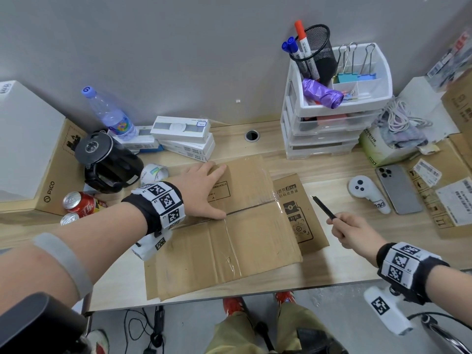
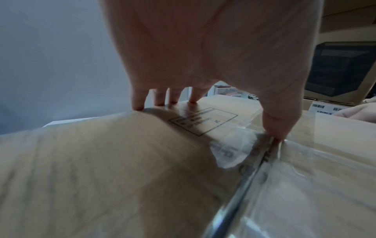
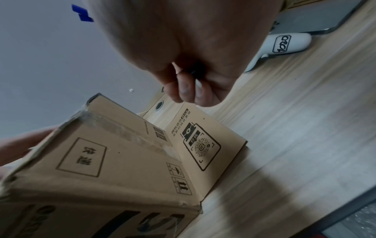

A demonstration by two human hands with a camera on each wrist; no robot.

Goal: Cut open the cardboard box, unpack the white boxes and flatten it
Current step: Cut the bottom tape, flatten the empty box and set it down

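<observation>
The brown cardboard box (image 1: 242, 226) stands on the desk with its taped face up and one printed flap (image 1: 298, 208) lying flat to its right. My left hand (image 1: 201, 190) presses flat on the box top, fingers spread, the thumb at the taped seam (image 2: 254, 169). My right hand (image 1: 352, 231) hovers right of the box and grips a black knife (image 1: 324, 208) pointing up-left at the flap. In the right wrist view the box (image 3: 122, 161) sits below the curled fingers (image 3: 187, 90). Several white boxes (image 1: 184, 136) are stacked at the back of the desk.
A black kettle (image 1: 107, 159), a tape roll (image 1: 153, 173), a water bottle (image 1: 109, 113) and cans (image 1: 79, 203) crowd the left. White drawers (image 1: 332, 118) stand at the back right. A white controller (image 1: 367, 192) and a phone (image 1: 398, 190) lie near my right hand.
</observation>
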